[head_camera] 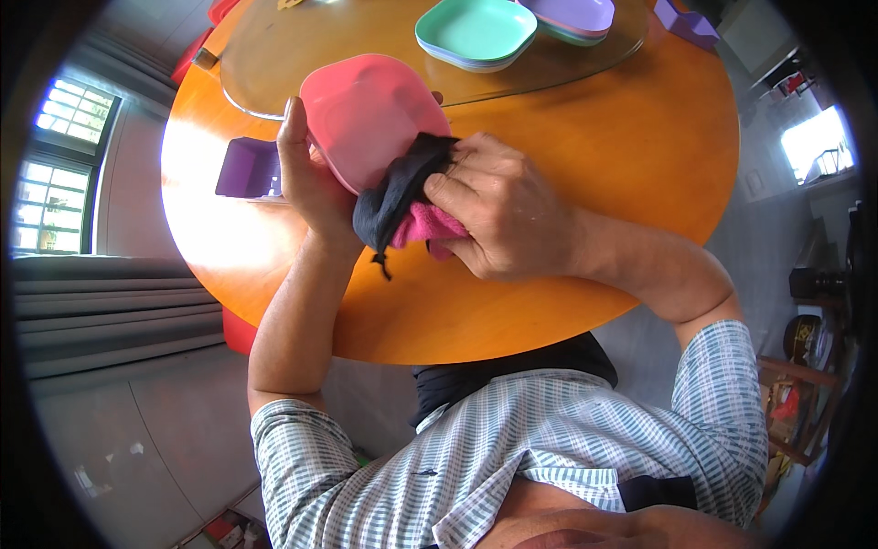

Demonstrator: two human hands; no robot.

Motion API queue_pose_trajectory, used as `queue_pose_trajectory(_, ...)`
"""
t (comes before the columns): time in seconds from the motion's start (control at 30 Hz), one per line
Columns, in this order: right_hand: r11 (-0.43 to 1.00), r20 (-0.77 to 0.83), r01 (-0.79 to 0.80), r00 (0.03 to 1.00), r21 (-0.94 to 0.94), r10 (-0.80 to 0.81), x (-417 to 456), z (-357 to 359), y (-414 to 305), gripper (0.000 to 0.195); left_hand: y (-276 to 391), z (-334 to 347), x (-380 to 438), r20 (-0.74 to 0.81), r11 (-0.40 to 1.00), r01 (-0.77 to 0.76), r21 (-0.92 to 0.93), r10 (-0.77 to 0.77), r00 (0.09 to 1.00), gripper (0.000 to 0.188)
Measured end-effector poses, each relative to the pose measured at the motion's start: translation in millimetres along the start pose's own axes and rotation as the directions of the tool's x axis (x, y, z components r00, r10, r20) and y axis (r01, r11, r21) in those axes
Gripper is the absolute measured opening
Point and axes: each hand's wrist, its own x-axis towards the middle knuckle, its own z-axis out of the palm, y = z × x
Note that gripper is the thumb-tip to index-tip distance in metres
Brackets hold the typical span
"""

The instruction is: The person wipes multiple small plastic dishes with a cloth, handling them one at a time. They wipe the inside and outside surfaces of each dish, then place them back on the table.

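Note:
My left hand (312, 182) holds a pink-red plastic plate (374, 113) tilted above the round wooden table (549, 165), its thumb at the plate's left edge. Bunched in my right hand (504, 206) is a cloth, dark on one side (394, 195) and bright pink on the other (429, 225). The cloth lies against the plate's lower right edge. Part of my left hand is hidden behind the plate; a fingertip shows past its right edge.
A glass turntable (583, 68) bears a stack with a mint-green plate (477, 31) on top and another with a purple plate (576, 14). A purple plastic container (248, 168) stands left of my left hand. Another purple item (686, 26) lies at the table's far right.

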Motion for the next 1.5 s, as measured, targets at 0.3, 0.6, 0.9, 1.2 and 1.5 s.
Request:
queue_pose_trajectory(0.3,0.900,-0.051,0.175,0.984,0.400,-0.169,1,14,9,0.078,-14,2,-8,-0.051,0.983,0.158,-0.098,-0.164,0.985,0.066)
queue_pose_trajectory(0.6,0.995,0.019,0.079,0.997,-0.061,-0.078,6,5,15,0.094,-22,-11,-4,0.160,0.941,0.244,-0.233,-0.210,0.965,0.063)
queue_pose_trajectory(0.9,0.933,0.121,-0.012,0.991,-0.359,0.059,4,0,14,0.073,-2,-13,-1,0.052,0.987,0.138,-0.085,-0.134,0.990,0.075)
queue_pose_trajectory(1.2,0.989,0.003,0.133,0.991,0.064,-0.133,2,8,1,0.062,-9,-14,-1,0.023,0.980,0.085,-0.179,-0.082,0.996,0.068)
queue_pose_trajectory(1.5,0.976,0.062,0.052,0.997,-0.212,-0.040,2,-1,3,0.085,-24,9,-11,-0.053,0.972,0.231,-0.041,-0.233,0.971,0.073)
